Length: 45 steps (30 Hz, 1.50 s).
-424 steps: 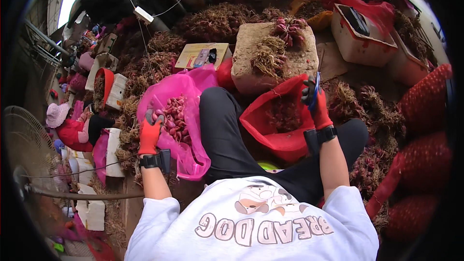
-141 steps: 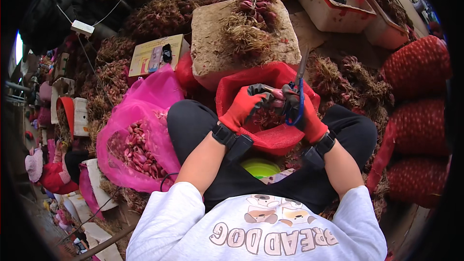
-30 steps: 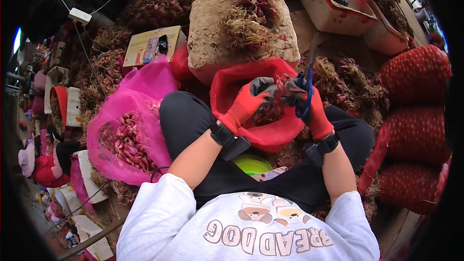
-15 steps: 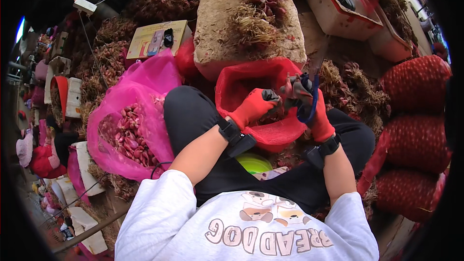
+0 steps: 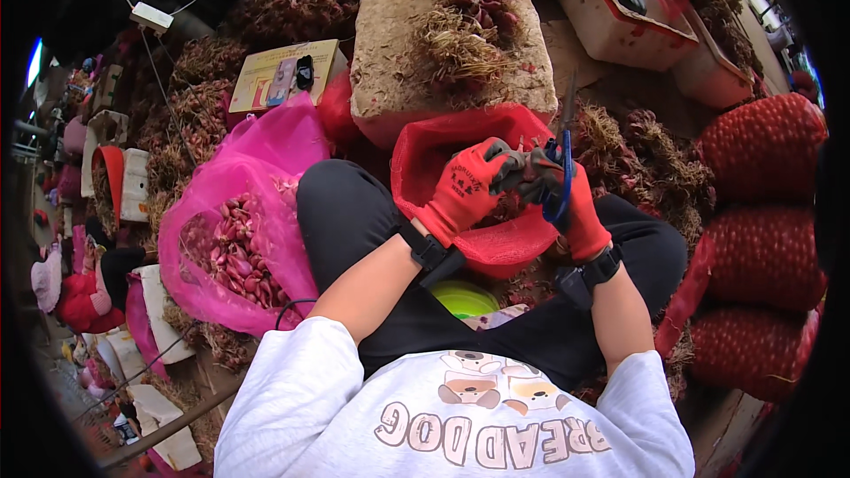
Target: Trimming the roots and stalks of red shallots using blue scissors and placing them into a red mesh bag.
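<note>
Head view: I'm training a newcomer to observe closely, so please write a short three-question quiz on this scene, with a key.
1. Which hand holds the metal scissors with blue handles?
2. True or false: the bunch of reddish bulbs with dry, straw-coloured tops lies on the pale, rough-topped foam block.
3. Where is the translucent pink mesh bag of loose reddish bulbs in relation to the open red mesh bag?
A) To its left
B) To its right
C) Inside it

Key: 1. The right hand, in a red-and-dark glove. 2. True. 3. A.
</note>
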Available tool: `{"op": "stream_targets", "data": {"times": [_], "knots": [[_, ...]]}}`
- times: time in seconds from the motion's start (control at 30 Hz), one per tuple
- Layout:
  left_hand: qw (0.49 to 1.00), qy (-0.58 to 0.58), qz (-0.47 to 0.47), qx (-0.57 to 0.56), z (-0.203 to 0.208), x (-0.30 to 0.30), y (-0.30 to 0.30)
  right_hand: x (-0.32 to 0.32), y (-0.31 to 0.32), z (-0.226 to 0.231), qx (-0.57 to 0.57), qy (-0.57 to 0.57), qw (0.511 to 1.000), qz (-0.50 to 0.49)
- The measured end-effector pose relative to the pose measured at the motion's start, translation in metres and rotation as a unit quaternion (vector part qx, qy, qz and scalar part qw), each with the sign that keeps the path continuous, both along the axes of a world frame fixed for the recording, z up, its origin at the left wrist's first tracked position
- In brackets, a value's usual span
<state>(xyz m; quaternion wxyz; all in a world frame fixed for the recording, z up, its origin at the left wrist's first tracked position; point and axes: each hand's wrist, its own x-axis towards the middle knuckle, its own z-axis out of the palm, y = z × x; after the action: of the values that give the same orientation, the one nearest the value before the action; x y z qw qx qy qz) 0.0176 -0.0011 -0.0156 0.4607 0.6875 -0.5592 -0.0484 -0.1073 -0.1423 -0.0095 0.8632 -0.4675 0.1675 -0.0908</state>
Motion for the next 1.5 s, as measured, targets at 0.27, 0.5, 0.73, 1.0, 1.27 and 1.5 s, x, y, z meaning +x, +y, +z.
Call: {"op": "stream_targets", "data": {"times": [0.27,0.5,0.73,1.0,1.27,1.5], "knots": [[0.998,0.006,0.046,0.037,-0.001,-0.015,0.0,-0.003,0.001,-0.01,0.097,0.054,0.993,-0.051],[0.782,0.598,-0.092,0.147,-0.02,-0.026,0.008,0.001,-0.009,-0.017,0.151,-0.079,0.978,-0.123],[0.821,0.57,-0.038,0.009,0.003,-0.003,0.001,-0.004,-0.008,-0.014,-0.089,-0.029,0.995,-0.026],[0.889,0.45,-0.064,-0.055,0.005,-0.009,0.0,-0.001,-0.005,-0.027,-0.047,-0.033,0.998,0.018],[0.784,0.612,-0.075,-0.069,-0.017,0.005,0.001,-0.001,0.011,0.001,-0.024,0.038,0.997,-0.063],[0.762,0.64,-0.039,-0.087,-0.018,0.002,-0.002,0.001,0.01,0.003,-0.098,0.027,0.994,-0.031]]}}
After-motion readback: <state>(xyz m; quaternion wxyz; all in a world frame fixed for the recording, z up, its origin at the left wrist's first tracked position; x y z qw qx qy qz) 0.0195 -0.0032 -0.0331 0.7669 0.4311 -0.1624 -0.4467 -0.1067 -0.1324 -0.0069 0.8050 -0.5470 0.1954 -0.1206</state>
